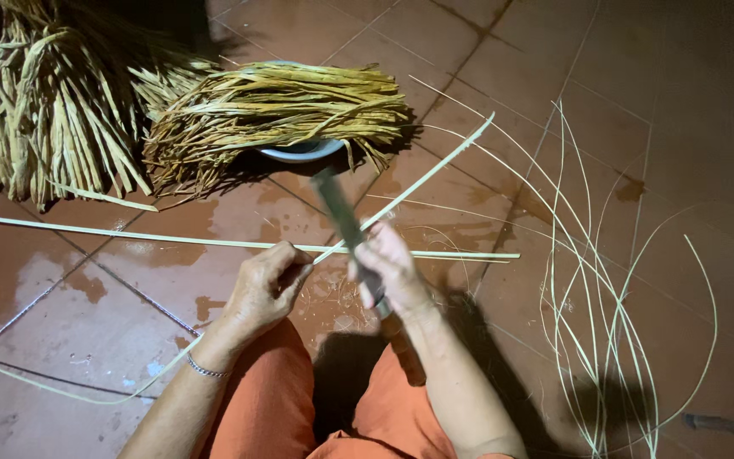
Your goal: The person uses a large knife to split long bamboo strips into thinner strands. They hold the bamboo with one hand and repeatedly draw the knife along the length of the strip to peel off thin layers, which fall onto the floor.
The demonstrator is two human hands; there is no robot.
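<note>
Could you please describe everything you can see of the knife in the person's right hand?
The knife has a long, flat, dull grey blade, blurred, apparently metal. The right hand grips it low, hiding the handle. The blade points up and away over the wet red tile floor, crossing the pale strip pinched by the left hand.

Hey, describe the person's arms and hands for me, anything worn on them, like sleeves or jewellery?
Both forearms are bare, with no sleeves in view. The left hand has a thin silver chain bracelet at its wrist. The right hand shows no gloves or wristwear. No rings are visible on either hand, though the fingers are partly curled.
</note>
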